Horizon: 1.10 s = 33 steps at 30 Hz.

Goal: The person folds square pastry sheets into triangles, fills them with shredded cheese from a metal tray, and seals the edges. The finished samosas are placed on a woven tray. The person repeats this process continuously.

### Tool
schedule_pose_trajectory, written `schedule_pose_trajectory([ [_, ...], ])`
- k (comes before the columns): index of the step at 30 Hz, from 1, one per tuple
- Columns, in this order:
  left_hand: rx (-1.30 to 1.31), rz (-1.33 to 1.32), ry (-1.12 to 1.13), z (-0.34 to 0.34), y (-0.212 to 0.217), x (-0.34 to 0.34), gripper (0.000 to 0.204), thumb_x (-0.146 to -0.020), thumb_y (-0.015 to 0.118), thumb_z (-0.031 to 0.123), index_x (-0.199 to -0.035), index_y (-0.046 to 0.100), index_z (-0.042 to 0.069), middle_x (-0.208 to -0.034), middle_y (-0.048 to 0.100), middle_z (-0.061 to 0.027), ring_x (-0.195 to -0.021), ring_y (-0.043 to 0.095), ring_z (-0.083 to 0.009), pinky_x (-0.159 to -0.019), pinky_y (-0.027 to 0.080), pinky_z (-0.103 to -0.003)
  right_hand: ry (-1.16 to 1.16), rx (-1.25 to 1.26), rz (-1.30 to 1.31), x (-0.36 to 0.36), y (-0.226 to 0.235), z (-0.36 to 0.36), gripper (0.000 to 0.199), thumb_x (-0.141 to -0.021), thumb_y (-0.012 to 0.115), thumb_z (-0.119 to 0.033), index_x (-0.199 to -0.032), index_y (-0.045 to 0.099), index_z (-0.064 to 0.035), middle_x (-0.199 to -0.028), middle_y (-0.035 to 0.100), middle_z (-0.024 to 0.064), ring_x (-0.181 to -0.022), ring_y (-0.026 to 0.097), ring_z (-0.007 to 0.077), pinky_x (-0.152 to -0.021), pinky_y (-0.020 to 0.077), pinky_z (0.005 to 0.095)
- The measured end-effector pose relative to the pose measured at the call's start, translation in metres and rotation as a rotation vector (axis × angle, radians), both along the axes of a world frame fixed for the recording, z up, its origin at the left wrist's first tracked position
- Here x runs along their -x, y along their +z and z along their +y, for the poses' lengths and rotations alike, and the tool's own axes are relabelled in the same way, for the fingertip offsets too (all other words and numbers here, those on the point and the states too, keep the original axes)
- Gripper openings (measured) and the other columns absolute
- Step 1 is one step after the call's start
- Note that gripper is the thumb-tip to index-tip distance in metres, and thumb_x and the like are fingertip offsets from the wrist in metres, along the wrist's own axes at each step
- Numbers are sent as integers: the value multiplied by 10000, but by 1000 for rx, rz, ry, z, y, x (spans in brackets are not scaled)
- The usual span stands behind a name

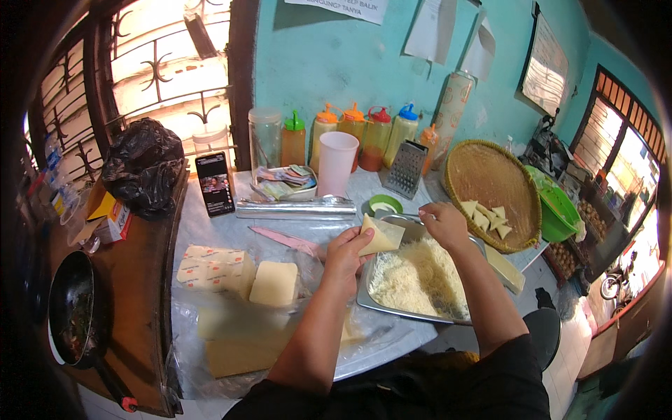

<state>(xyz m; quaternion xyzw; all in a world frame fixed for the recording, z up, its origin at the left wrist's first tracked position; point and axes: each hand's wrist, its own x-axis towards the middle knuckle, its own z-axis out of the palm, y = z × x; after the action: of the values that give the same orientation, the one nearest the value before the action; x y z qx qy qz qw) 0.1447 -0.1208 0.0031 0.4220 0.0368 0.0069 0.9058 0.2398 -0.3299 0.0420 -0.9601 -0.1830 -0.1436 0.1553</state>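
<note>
My left hand (344,253) is closed around a pale pastry wrapper (381,236) folded into a pocket shape. Close beside it, my right hand (446,224) is raised with its fingers pinched together; a thin metallic tip shows at them, but what they hold is unclear. Below both hands is a metal tray (392,308) of pale shredded filling (409,280). Just behind the wrapper stands a small green bowl (386,204) with something white inside. Folded triangular pastries (483,219) lie on a round woven tray (490,175) to the right.
Wrapper stacks (274,283) and a wrapped block (215,268) lie left of my arm. Behind stand a grater (406,169), a pink cup (337,164), sauce bottles (376,140) and a propped phone (215,184). A frying pan (78,308) sits on the far-left wooden surface.
</note>
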Motion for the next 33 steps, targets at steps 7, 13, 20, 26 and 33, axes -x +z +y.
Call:
schedule_pose_trajectory([
  [7,23,122,152,9,-1,-5,252,-811,669,197,-1000,573,61,-915,620,-32,-802,577,-127,-686,465,-250,-145,502,24,-52,-34,13,284,-774,535,-249,-1019,666,-187,-1021,628,98,-998,569,287,-827,471,406],
  [13,137,183,195,16,-2,-7,261,-814,660,224,-999,568,64,-910,606,-41,-805,563,-139,-676,448,-251,-136,417,-43,-58,-42,10,260,-773,527,-234,-976,679,-177,-983,604,111,-938,590,293,-794,482,413],
  [20,247,151,209,13,-7,-9,250,-811,654,232,-992,552,93,-923,599,-48,-817,556,-158,-677,446,-277,-116,492,-89,-45,-35,25,235,-775,512,-184,-939,653,-90,-955,582,142,-880,602,313,-757,489,426],
  [26,287,159,232,15,-11,-12,235,-821,636,221,-1001,547,98,-944,588,-52,-863,546,-166,-690,448,-302,-182,403,-93,-25,-18,28,237,-778,497,-131,-985,540,-25,-979,566,162,-880,599,348,-746,485,448],
  [33,350,111,171,12,-11,-11,264,-846,602,213,-1051,513,74,-1013,565,-71,-961,539,-206,-767,474,-338,-208,381,-74,-13,-25,15,226,-793,464,-86,-1012,485,-33,-1005,560,181,-874,601,371,-738,480,461],
])
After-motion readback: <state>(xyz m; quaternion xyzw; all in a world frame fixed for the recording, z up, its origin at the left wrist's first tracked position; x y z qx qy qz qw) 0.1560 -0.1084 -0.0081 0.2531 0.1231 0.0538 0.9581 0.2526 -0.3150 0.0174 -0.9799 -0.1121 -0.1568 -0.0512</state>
